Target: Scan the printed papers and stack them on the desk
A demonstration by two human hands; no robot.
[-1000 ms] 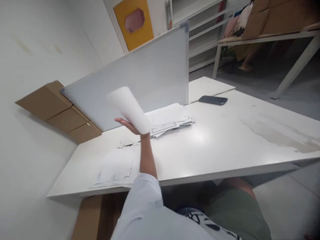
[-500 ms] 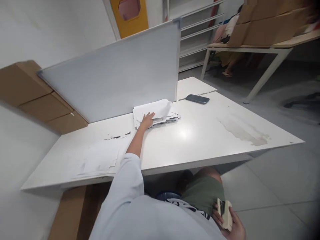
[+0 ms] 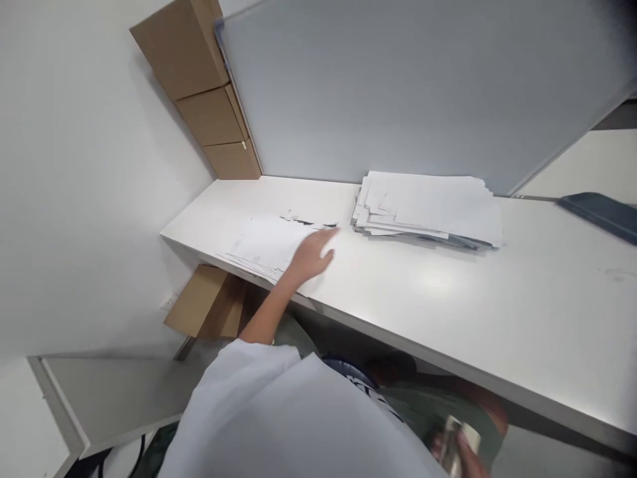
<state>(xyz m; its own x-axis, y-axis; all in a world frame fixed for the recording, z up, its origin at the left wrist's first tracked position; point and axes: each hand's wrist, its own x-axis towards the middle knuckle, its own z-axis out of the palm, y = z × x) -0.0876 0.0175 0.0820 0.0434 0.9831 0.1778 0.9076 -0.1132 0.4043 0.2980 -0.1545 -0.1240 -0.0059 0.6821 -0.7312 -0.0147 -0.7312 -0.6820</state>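
Note:
My left hand (image 3: 311,254) reaches over the white table (image 3: 448,292), fingers stretched out, resting on the right edge of a thin spread of loose white sheets (image 3: 263,242). It holds nothing. A thicker pile of white papers (image 3: 428,209) lies to its right against a grey whiteboard (image 3: 398,86). My right hand (image 3: 460,455) is low at the bottom edge, below the table, closed on a small pale stapler (image 3: 455,441); it is blurred.
Stacked cardboard boxes (image 3: 204,86) stand against the wall at the back left. A dark phone (image 3: 602,212) lies at the table's right. Flattened cardboard (image 3: 209,302) sits under the table. A grey panel (image 3: 114,398) leans at the lower left.
My left hand carried a sheet to the thick pile, left it there, then moved back left onto the thin spread. The camera swung left and closer. My right hand came into view with the stapler.

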